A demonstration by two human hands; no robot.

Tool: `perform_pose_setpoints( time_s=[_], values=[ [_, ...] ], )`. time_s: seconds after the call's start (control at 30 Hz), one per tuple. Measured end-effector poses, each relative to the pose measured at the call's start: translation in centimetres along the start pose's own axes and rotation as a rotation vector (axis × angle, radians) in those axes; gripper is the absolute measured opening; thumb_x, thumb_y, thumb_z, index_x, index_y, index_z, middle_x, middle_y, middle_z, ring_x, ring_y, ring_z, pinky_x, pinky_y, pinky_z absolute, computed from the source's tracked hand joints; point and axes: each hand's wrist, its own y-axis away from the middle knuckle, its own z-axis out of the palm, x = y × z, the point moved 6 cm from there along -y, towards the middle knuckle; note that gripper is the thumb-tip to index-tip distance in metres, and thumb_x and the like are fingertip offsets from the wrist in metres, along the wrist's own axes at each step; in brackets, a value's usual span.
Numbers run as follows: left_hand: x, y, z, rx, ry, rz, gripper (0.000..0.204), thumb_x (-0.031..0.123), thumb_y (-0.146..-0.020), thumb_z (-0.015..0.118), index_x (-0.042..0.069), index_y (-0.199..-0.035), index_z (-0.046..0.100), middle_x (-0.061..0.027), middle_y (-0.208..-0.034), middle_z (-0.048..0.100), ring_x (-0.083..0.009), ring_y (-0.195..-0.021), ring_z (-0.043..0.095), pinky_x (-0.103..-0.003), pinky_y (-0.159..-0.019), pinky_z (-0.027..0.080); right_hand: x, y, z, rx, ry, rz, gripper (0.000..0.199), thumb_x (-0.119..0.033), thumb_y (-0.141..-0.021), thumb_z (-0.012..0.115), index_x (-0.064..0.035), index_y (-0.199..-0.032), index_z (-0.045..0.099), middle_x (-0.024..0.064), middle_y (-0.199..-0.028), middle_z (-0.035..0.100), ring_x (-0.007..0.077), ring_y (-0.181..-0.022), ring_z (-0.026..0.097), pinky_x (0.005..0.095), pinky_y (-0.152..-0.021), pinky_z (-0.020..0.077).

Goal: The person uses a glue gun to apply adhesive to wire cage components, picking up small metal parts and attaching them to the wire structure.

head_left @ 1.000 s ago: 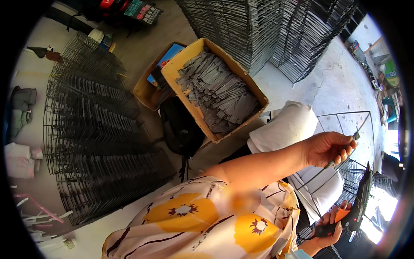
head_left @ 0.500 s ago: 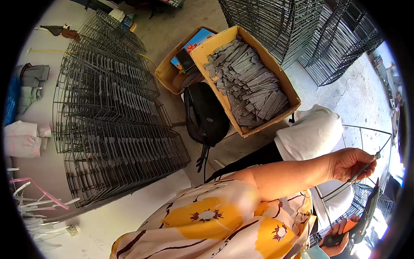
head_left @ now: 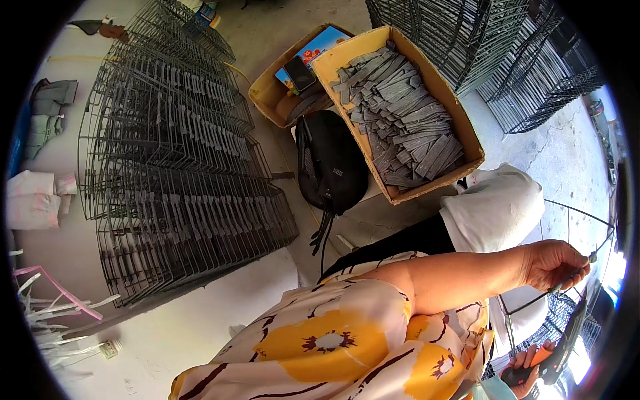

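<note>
My left hand, at the right side of the view, is closed on a thin dark wire frame. A short dark piece sits on the wire just past my fingertips. Below it, my right hand grips a long black hand tool with an orange part on its handle. The tool's exact kind cannot be made out. Its long dark end points up toward the frame, below my left hand. Whether it touches the wire does not show. White cloth covers my knee beside the frame.
A cardboard box of grey strips stands ahead, with a smaller box holding a phone behind it. A black bag leans there. Stacked wire frames fill the left; more stacks stand at upper right.
The whole view has shifted, so the boxes and bag appear further right. My left hand has turned slightly and its fingers curl more around the wire. Both hands keep their hold.
</note>
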Motion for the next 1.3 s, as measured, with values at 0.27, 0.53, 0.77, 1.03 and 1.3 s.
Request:
perform_pose_setpoints(
  time_s=[0.27, 0.53, 0.77, 1.03, 1.3],
  values=[
    [-0.3, -0.8, -0.1, -0.005, -0.021, 0.027, 0.014, 0.009, -0.089, 0.066, -0.003, -0.083, 0.062, -0.0108, -0.072, 0.065, -0.0179, -0.062, 0.067, -0.028, -0.052, 0.058, 0.1, 0.8, 1.5, -0.015, -0.222, 0.367, 0.035, -0.010, -0.075, 0.066, -0.0225, -0.107, 0.057, 0.0058, -0.085, 0.045, 0.0207, -0.079, 0.041, 0.0320, -0.062, 0.0371],
    [-0.4, -1.0, 0.3, -0.012, -0.013, 0.038, 0.011, 0.006, -0.088, 0.066, -0.003, -0.084, 0.063, -0.0111, -0.073, 0.066, -0.0185, -0.062, 0.067, -0.028, -0.051, 0.056, -0.2, 0.0, 2.1, -0.075, -0.135, 0.348, 0.035, -0.011, -0.075, 0.067, -0.0230, -0.106, 0.057, 0.0049, -0.083, 0.042, 0.0203, -0.079, 0.041, 0.0328, -0.062, 0.0373],
    [1.7, 1.8, 1.6, 0.038, -0.248, 0.167, 0.010, 0.001, -0.084, 0.070, -0.007, -0.083, 0.064, -0.0161, -0.071, 0.065, -0.0227, -0.062, 0.066, -0.032, -0.051, 0.054, 0.5, -0.1, 2.1, -0.143, -0.124, 0.370, 0.034, -0.011, -0.075, 0.067, -0.0234, -0.105, 0.057, 0.0041, -0.082, 0.038, 0.0198, -0.079, 0.042, 0.0335, -0.063, 0.0374],
    [2.3, 4.7, 4.8, 0.205, -0.674, 0.004, 0.017, 0.016, -0.090, 0.069, 0.000, -0.097, 0.067, -0.0047, -0.081, 0.066, -0.0131, -0.071, 0.064, -0.027, -0.063, 0.054, -0.5, 1.9, 3.1, -0.112, -0.188, 0.243, 0.053, -0.017, -0.085, 0.059, -0.0056, -0.134, 0.041, 0.0050, -0.091, 0.045, 0.0083, -0.060, 0.038, 0.0211, -0.045, 0.0318],
    [3.3, 5.5, 4.3, 0.285, -0.758, -0.066, 0.016, 0.008, -0.092, 0.065, 0.000, -0.106, 0.065, -0.0080, -0.090, 0.069, -0.0147, -0.077, 0.069, -0.028, -0.069, 0.058, 0.0, 1.3, 3.7, -0.081, -0.403, 0.254, 0.061, -0.011, -0.071, 0.061, 0.0028, -0.128, 0.045, 0.0117, -0.118, 0.048, 0.0106, -0.069, 0.046, 0.0230, -0.051, 0.0341]
  ],
)
